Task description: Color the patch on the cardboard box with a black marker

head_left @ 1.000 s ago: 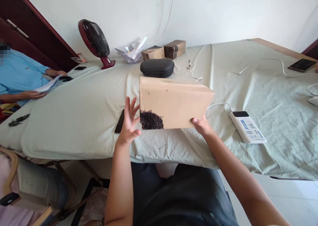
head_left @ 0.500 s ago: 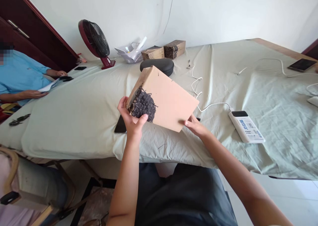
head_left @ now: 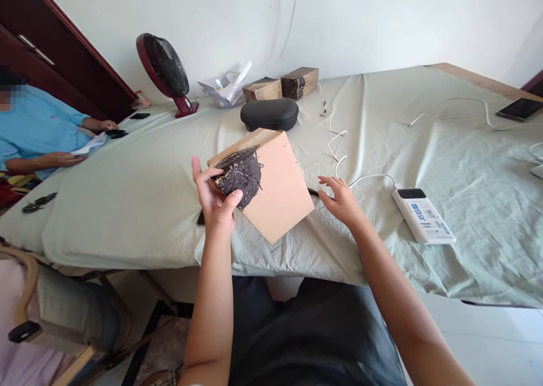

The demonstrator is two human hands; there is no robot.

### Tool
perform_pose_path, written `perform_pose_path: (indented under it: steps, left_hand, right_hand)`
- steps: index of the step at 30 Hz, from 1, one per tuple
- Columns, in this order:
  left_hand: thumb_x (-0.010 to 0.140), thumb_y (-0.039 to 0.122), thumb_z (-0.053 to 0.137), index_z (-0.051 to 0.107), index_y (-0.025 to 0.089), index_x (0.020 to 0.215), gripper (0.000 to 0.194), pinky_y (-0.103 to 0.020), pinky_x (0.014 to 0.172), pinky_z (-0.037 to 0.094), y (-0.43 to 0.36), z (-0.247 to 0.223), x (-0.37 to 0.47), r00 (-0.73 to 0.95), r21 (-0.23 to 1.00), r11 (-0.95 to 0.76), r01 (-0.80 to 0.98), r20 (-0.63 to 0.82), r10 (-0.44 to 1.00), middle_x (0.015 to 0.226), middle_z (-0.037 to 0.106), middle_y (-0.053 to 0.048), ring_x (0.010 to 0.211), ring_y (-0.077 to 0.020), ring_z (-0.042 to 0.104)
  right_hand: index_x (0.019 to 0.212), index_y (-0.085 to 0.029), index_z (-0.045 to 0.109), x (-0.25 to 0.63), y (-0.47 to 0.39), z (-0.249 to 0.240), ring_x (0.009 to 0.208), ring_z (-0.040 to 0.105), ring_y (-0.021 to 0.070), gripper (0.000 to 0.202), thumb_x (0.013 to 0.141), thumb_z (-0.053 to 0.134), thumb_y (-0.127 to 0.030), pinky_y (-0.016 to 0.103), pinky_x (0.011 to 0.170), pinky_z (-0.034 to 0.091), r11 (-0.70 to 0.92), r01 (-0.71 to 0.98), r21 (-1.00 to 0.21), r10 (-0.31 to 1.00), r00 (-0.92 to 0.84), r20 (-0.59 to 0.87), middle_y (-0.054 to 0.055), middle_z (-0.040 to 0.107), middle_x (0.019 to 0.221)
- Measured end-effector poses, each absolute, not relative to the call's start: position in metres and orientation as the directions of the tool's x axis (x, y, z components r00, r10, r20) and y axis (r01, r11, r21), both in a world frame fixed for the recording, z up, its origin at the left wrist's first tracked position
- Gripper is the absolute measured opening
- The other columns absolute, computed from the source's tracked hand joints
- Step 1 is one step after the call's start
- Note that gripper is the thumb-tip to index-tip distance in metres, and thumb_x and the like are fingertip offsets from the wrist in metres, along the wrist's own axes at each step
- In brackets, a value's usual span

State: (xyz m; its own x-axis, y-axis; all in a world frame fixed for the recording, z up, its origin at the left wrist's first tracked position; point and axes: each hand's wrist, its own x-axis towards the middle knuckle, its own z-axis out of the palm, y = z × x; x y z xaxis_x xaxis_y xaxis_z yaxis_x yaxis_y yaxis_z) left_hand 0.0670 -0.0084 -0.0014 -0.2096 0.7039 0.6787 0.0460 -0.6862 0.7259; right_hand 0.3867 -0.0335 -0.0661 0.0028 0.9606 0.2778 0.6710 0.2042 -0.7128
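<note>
A brown cardboard box (head_left: 280,191) is held tilted over the near part of the cloth-covered table. Thick black scribbling covers its left corner. My left hand (head_left: 218,199) grips that blackened corner, thumb on the front face and fingers round the side. To the right of the box, my right hand (head_left: 339,199) is off it, fingers apart and holding nothing. A thin black pen-like thing (head_left: 313,192) shows between the box and my right hand; most of it is hidden. A dark phone (head_left: 201,218) lies partly covered behind my left hand.
Behind the box sit a black zip case (head_left: 269,114), two smaller boxes (head_left: 300,83) with black marks, and a clear plastic basket (head_left: 227,94). A red fan (head_left: 165,72) stands at left. A white power bank (head_left: 424,216) with a cable lies right. A person in blue (head_left: 40,123) sits left.
My right hand has let go of the box's right corner and opened beside it. In my left hand, the box has turned and its right end has swung down and left.
</note>
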Motion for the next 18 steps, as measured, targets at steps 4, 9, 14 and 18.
perform_pose_path:
  steps: [4, 9, 14, 18]
  left_hand:
    - [0.068, 0.065, 0.092, 0.06, 0.027, 0.102, 0.06, -0.049, 0.112, 0.055, -0.008, -0.006, 0.064, -0.174, 0.705, -0.705, 0.07, 0.705, 0.688, 0.181, 0.021, 0.003, 0.132, -0.03, 0.062]
    - [0.074, 0.063, 0.091, 0.061, 0.024, 0.098, 0.054, -0.054, 0.123, 0.047, -0.011, -0.01, 0.063, -0.047, 0.664, -0.723, 0.19, 0.742, 0.669, 0.174, 0.027, -0.003, 0.143, -0.0347, 0.056]
    - [0.08, 0.061, 0.089, 0.065, 0.03, 0.127, 0.06, -0.056, 0.122, 0.05, -0.014, -0.013, 0.06, 0.043, 0.717, -0.661, 0.221, 0.67, 0.741, 0.178, 0.016, -0.006, 0.154, -0.0404, 0.047]
    - [0.076, 0.069, 0.09, 0.038, 0.039, 0.165, 0.107, -0.056, 0.121, 0.051, -0.009, -0.027, 0.056, 0.054, 0.729, -0.656, 0.196, 0.659, 0.75, 0.183, 0.008, -0.01, 0.165, -0.0427, 0.034]
  right_hand:
    - [0.134, -0.012, 0.072, 0.38, -0.031, -0.07, 0.128, 0.058, 0.0431, 0.042, 0.098, 0.053, -0.022, 0.055, 0.106, 0.047, 0.08, 0.939, -0.335, 0.995, -0.055, 0.082, 0.024, 0.069, 0.133]
    - [0.122, -0.013, 0.07, 0.367, -0.032, -0.069, 0.117, 0.065, 0.0366, 0.032, 0.101, 0.045, -0.016, 0.042, 0.095, 0.046, 0.069, 0.948, -0.311, 0.997, -0.056, 0.051, 0.023, 0.073, 0.125]
    - [0.136, -0.018, 0.06, 0.369, -0.033, -0.064, 0.085, 0.07, 0.0301, 0.04, 0.111, 0.034, -0.036, 0.035, 0.07, 0.042, 0.019, 0.884, -0.466, 0.997, 0.019, 0.077, 0.013, 0.079, 0.101]
    - [0.124, -0.021, 0.064, 0.37, -0.036, -0.064, 0.069, 0.061, 0.022, 0.037, 0.107, 0.04, -0.045, 0.032, 0.068, 0.041, 0.128, 0.66, -0.741, 0.976, 0.05, 0.213, 0.002, 0.065, 0.077]
